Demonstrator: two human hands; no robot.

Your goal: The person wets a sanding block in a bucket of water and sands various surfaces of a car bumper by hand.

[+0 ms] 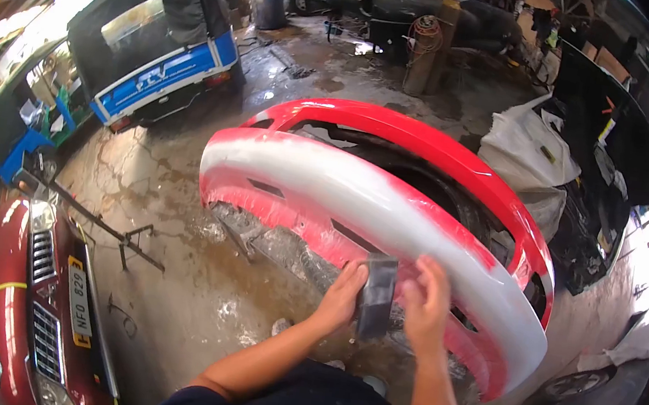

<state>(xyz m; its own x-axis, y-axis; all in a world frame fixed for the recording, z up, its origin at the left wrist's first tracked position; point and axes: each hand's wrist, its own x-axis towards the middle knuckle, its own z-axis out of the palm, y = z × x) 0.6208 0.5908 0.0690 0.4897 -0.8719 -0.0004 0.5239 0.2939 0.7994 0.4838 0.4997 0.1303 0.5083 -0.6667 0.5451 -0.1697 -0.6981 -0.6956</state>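
Dark flat block (376,299) is gripped at its left edge by the left hand (342,293), thumb on the near face, fingers closed around the side; grip is shut on it. Block is held upright in front of the bumper cover (328,172), near its lower edge. Right hand (428,302) is held open just beside the block, fingers loosely bent, slightly blurred; nothing is seen gripped, contact with the block cannot be told. Bumper cover surface is patchy: whitish-grey across the middle and right end, red along parts of the top edge, pinkish-red on the lower strip, where narrow dark slots are cut. Glossy red bumper frame (430,147) is placed right behind it.

Concrete floor (171,309) is stained, cracked and wet-looking in spots. At left, a metal stand (125,239) is set between the bumper cover and a dark red car (3,308), whose yellow plate (79,302) is partly readable. Blue-and-black vehicle (159,58) is parked at upper left, with a dark drum (267,6) nearby. Coiled cable (426,38) is hung on a post (434,57) at the back. Pale sheeting (524,147) is heaped at right, beside black panels (609,125).
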